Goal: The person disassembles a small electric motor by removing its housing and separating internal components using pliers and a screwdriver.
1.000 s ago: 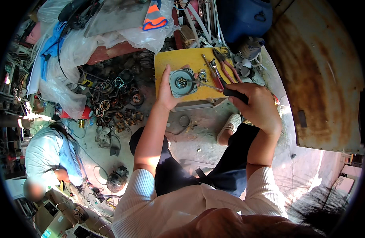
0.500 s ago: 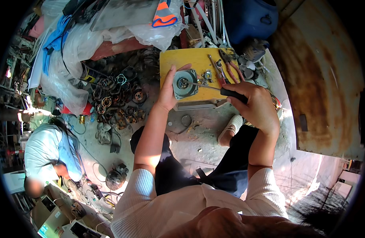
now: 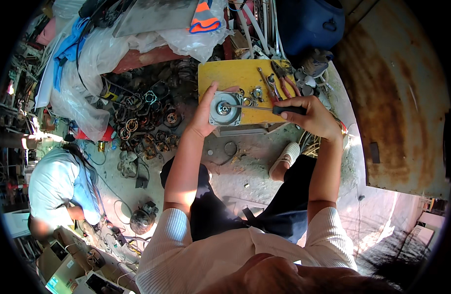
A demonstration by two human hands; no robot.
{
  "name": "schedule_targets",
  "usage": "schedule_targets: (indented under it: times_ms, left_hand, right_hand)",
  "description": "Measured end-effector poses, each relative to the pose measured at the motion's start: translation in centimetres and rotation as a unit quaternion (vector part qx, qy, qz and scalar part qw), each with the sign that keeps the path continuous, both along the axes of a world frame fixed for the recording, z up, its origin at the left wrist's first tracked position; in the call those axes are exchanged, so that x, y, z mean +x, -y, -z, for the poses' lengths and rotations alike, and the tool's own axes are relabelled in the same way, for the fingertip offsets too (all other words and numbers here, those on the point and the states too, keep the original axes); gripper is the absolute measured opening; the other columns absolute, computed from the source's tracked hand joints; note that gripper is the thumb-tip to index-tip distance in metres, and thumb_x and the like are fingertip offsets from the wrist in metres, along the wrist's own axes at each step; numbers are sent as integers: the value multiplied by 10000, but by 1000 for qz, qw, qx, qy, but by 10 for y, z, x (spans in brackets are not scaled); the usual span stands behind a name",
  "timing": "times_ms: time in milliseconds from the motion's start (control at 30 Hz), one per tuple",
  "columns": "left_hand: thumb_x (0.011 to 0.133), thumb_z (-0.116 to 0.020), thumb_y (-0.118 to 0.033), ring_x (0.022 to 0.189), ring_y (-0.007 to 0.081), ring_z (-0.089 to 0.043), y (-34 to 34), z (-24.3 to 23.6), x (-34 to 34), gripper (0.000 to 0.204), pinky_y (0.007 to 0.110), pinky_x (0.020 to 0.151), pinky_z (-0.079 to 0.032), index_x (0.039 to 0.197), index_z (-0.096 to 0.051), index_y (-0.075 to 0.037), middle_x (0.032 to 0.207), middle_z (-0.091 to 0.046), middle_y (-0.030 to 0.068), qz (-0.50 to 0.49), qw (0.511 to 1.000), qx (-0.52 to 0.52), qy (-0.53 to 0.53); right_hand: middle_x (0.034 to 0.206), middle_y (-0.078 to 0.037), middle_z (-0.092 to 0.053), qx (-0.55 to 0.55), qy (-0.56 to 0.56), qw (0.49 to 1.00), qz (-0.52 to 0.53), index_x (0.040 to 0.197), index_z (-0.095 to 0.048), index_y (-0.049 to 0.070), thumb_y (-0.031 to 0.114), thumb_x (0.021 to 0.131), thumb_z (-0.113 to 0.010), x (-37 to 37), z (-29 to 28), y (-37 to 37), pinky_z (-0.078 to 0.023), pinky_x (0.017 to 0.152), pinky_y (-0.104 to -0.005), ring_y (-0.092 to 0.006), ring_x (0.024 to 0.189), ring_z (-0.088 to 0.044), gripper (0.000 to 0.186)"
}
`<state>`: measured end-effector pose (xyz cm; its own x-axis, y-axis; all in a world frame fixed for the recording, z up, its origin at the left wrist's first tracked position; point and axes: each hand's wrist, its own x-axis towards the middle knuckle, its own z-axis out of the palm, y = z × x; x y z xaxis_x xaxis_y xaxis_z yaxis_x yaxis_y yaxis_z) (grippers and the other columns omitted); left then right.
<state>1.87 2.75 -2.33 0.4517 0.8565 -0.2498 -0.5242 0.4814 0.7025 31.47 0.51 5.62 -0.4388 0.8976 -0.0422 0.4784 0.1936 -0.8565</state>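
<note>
My left hand (image 3: 202, 116) grips a grey metal motor end cover (image 3: 230, 118) by its left side, at the near edge of a yellow-topped small table (image 3: 220, 73). The cover is squarish, with a round hollow and a ringed hub in its middle. In my right hand (image 3: 319, 117) is a screwdriver (image 3: 286, 110) with a dark handle, lying almost level. Its thin shaft points left, and the tip is at the cover's hub. Beyond the shaft, small metal rings (image 3: 256, 93) lie on the table. Whether the tip touches the hub I cannot tell.
Red-handled pliers (image 3: 287, 84) and other hand tools (image 3: 270, 83) lie on the table's right part. Copper-wound motor parts (image 3: 132, 125) cover the floor at left. A blue barrel (image 3: 311, 24) stands far right of the table. Another person (image 3: 61, 183) bends down at the left.
The end cover has turned to a flatter, squarer pose and shifted slightly toward me and left. My right hand has changed its hold on the screwdriver handle, with its wrist turned.
</note>
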Motion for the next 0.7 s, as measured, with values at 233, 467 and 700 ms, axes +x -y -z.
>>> schedule_targets:
  times_ms: [233,467,700]
  left_hand:
    - [980,-431,-623,1058,323,-663,-3,4,2,767,505,889,-562,1345,-524,44,1201,-646,166,-23,999,-31,15]
    - [971,-433,-641,1032,300,-671,-1,6,7,736,493,893,-559,1264,-594,15,1110,-680,151,-124,992,-19,2]
    - [938,-415,-699,1004,305,-664,-7,4,5,741,496,926,-532,1200,-634,-41,1088,-688,150,-211,976,-54,25]
  right_hand:
    - [1259,-104,-682,-129,-83,988,-1,1138,-750,98,183,840,-782,13,38,-21,-142,1185,-382,-266,1515,-127,312]
    - [936,-23,-739,-151,-100,983,19,1191,-712,65,180,892,-747,0,35,-11,-447,689,-215,-77,848,-532,323]
    - [834,13,-713,-254,-175,949,59,1233,-687,66,237,938,-703,-21,47,-3,-388,500,-155,-21,613,-555,342]
